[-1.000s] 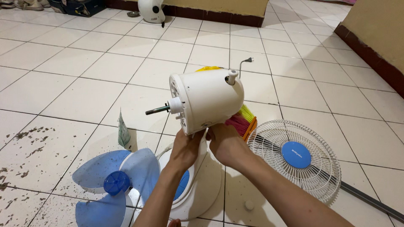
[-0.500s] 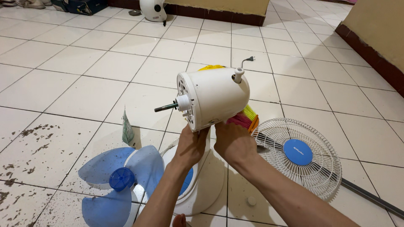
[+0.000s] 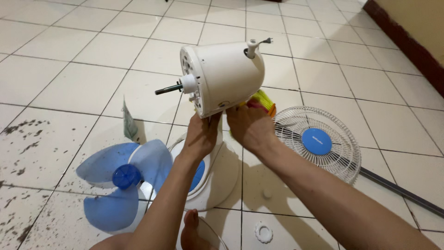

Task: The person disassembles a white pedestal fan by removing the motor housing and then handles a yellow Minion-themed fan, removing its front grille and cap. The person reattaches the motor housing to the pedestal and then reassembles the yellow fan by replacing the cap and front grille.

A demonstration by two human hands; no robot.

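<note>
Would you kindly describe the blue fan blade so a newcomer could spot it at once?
Start at the white fan motor housing that both hands hold above the tiled floor. Look down and left: the fan blade lies flat beside the left forearm. Unlike the white wire grille, it is translucent blue, with broad blades.

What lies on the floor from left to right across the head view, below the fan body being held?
Dark debris → blue fan blade → white round base → white wire fan guard → dark pole.
</note>
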